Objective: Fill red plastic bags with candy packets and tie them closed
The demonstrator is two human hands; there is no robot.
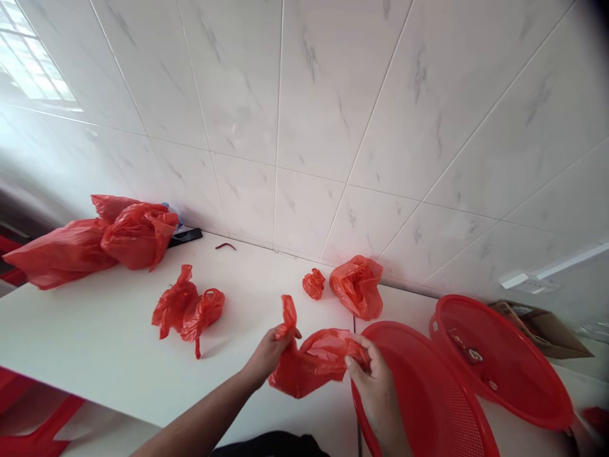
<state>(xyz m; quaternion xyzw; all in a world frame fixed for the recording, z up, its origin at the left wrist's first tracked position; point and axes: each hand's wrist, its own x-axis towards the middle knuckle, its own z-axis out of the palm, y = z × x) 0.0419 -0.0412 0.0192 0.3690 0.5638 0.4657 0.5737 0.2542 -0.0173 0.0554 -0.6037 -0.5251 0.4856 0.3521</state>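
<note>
Between my two hands hangs a red plastic bag (304, 368), its mouth partly spread. My left hand (269, 352) is closed around one handle of it, with the handle's end standing up above the fist. On the other side, my right hand (373, 368) pinches the bag's rim between thumb and fingers. The bag is above the white table (257, 273), and its inside is only partly visible. Just under my right hand lies the edge of a red basket (419, 387). Beyond the bag sit a small crumpled red bag (313, 284) and a larger one (356, 287).
Crumpled red bags (188, 308) lie left of my hands. Full-looking red bags (71, 251) stand at the far left, beside a black object (186, 237). A second red basket (504, 362) holding small items and a cardboard box (542, 330) are at right. A tiled wall (309, 127) borders the table.
</note>
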